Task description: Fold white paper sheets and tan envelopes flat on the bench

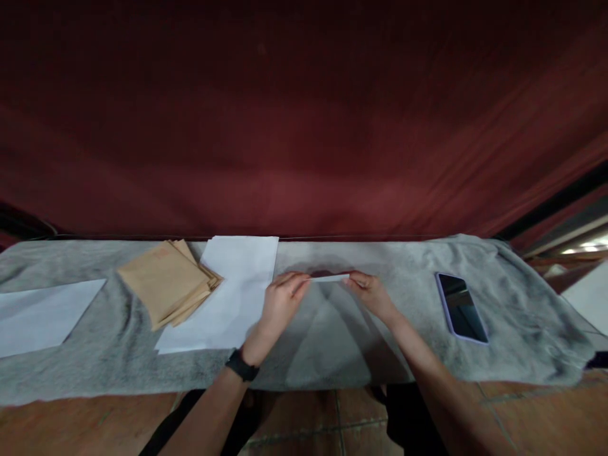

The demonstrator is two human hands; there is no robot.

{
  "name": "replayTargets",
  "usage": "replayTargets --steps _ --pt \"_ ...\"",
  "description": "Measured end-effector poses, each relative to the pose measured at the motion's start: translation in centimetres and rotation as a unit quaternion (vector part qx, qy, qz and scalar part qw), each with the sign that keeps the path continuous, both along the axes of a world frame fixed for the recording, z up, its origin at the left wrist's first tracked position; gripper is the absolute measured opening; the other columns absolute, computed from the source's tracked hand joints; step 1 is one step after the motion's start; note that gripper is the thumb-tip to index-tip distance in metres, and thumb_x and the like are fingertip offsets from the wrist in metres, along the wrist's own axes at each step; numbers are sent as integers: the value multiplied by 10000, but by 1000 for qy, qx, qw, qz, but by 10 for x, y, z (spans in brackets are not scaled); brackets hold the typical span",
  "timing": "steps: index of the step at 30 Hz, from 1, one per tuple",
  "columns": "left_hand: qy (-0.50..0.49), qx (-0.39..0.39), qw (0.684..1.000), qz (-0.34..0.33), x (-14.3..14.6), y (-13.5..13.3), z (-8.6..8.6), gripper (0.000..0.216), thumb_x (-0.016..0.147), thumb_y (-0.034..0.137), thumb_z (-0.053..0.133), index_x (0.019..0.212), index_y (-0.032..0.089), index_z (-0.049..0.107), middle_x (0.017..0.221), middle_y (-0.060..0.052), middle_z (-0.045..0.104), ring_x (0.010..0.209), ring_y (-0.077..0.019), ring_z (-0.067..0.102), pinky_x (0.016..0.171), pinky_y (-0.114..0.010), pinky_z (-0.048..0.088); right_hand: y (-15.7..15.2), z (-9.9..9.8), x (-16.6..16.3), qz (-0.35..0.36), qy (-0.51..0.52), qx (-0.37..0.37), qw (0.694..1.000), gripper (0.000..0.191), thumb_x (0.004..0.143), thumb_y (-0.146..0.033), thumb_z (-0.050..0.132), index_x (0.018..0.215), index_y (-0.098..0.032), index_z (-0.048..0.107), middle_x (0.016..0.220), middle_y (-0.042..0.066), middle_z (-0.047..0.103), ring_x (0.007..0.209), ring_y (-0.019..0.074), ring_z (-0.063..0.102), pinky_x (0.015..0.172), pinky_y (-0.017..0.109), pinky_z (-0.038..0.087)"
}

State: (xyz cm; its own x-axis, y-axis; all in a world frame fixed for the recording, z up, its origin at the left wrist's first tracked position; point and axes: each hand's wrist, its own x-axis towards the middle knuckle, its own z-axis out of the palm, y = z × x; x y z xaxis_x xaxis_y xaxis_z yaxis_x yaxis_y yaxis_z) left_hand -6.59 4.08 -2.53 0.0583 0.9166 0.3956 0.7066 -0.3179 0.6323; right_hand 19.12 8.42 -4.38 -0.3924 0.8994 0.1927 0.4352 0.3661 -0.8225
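Note:
Between my two hands a narrow piece of white paper (329, 278) is held up level above the cloth, seen nearly edge-on. My left hand (284, 296), with a dark watch (242, 365) on its wrist, pinches the left end. The right end is pinched in my right hand (371, 295). Left of my left hand lies a stack of white paper sheets (242, 285). Several brown paper envelopes (166, 278) rest partly over that stack's left side.
A grey cloth (394, 259) covers the long work surface. On the right lies a phone in a purple case (462, 308). Another white sheet (42, 313) is at the far left. Behind the surface hangs a dark red curtain (285, 139). Tiled floor (318, 421) shows in front.

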Motion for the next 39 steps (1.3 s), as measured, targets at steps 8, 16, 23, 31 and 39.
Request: replayTargets --steps 8,16,23,31,39 --pt "-390 -144 908 56 0 14 -6 279 767 341 705 993 176 698 608 64 550 555 -96 504 563 -207 401 4 -9 -14 -130 135 -149 971 464 813 -636 532 777 -189 653 584 -44 530 524 113 430 504 231 356" --pt "-319 -102 937 103 8 26 -41 443 774 181 603 1217 181 628 660 63 550 570 -101 496 561 -200 404 0 -20 -18 -160 -118 -71 977 237 890 -373 535 750 -217 645 645 -1 626 624 160 556 593 253 376" --pt "-224 -112 957 148 12 32 -51 485 797 176 646 1280 174 609 862 -15 672 701 -143 621 697 -272 524 -4 -15 -21 -176 -301 -28 937 241 978 -345 488 998 -205 683 833 72 741 771 213 686 678 280 436" --pt "-131 -129 975 122 15 26 -47 569 782 42 596 1326 206 588 1228 -76 621 974 -183 666 906 -340 568 -5 -12 -26 -188 -339 -69 919 336 1008 -366 477 1286 -209 581 961 72 765 908 225 730 750 284 492" --pt "141 -87 977 136 33 1 -28 403 915 121 486 1291 179 621 1402 -145 554 1189 -286 611 1027 -460 508 -19 -10 -29 -189 -399 33 897 368 1029 -331 431 1338 -168 546 1078 145 738 948 263 712 843 360 512"
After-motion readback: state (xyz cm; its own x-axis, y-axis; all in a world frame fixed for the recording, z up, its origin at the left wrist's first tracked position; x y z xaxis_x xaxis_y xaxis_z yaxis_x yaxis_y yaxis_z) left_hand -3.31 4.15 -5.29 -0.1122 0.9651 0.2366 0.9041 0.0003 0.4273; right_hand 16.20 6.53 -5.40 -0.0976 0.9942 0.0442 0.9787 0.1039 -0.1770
